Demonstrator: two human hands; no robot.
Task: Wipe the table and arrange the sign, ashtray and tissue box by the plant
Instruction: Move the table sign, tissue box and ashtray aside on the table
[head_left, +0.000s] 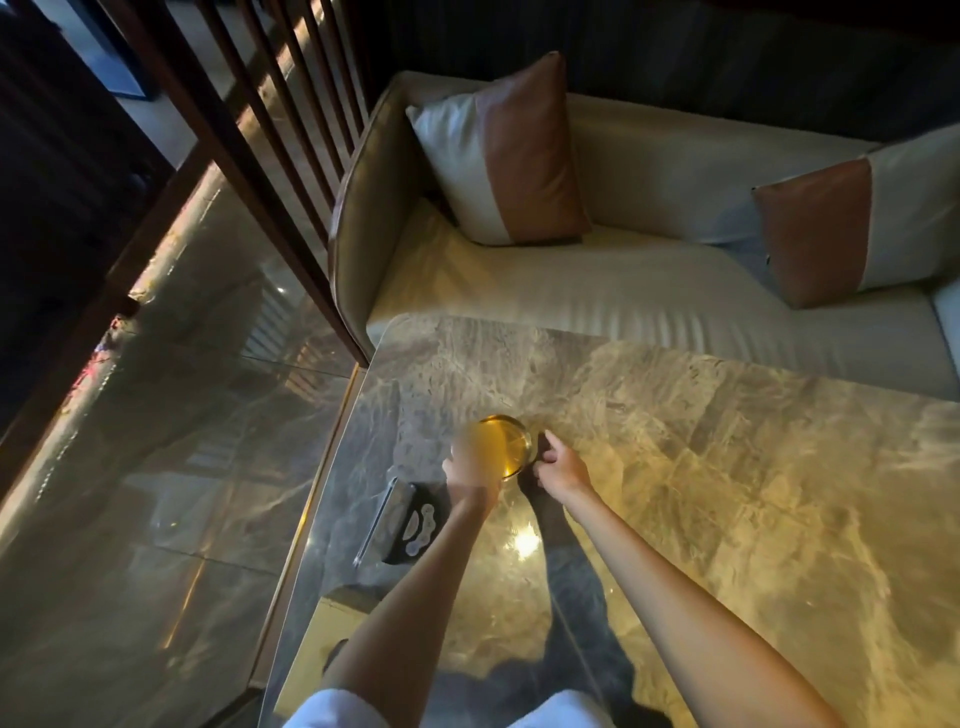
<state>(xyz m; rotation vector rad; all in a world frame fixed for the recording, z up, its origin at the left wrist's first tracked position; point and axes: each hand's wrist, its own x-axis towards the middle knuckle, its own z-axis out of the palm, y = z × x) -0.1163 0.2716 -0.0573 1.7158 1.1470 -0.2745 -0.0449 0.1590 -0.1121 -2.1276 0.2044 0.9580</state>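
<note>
A round amber glass ashtray (511, 441) sits on the marble table (727, 467) near its left end. My left hand (467, 467), blurred by motion, is closed over the ashtray's left side. Just right of the rim, my right hand (561, 465) has its fingers curled, and I cannot tell whether it touches the glass. A black tissue box (415, 522) lies closer to me by the table's left edge. The thin clear sign (376, 519) lies against the box's left side. No plant is in view.
A cream sofa (623, 291) with two brown-and-white cushions (498, 156) runs along the table's far side. Dark wooden slats (249, 130) stand at the far left. Glossy floor (156, 441) lies left of the table.
</note>
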